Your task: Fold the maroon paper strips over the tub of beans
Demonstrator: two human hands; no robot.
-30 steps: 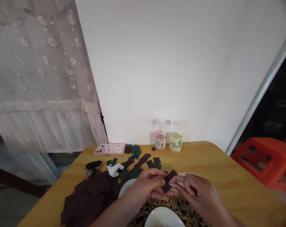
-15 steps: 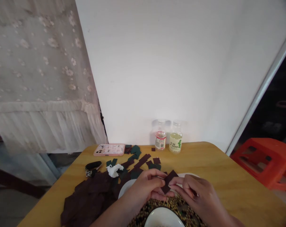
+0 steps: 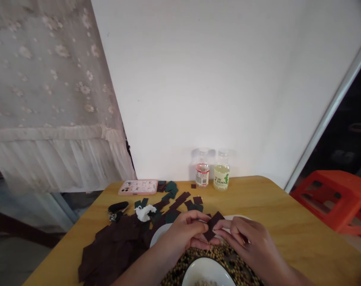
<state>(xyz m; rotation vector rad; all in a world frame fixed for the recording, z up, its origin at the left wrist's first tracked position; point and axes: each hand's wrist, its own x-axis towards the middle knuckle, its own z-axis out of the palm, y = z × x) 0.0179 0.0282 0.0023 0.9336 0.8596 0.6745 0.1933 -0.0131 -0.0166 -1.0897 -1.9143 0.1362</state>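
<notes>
The small dark brown square (image 3: 213,225) is held in the air just above the beans, turned like a diamond with one corner up and away toward the wall and the opposite corner down; its longer diagonal runs from lower left to upper right. The left hand (image 3: 185,234) pinches its left edge between thumb and curled fingers, and the right hand (image 3: 247,242) pinches the right edge with its fingertips, fingers drawn together. Both forearms come in from the near edge of the table (image 3: 288,222), meeting over a plate of beans (image 3: 228,258) with a white bowl (image 3: 206,272) in it. More dark pieces (image 3: 115,246) lie to the left.
</notes>
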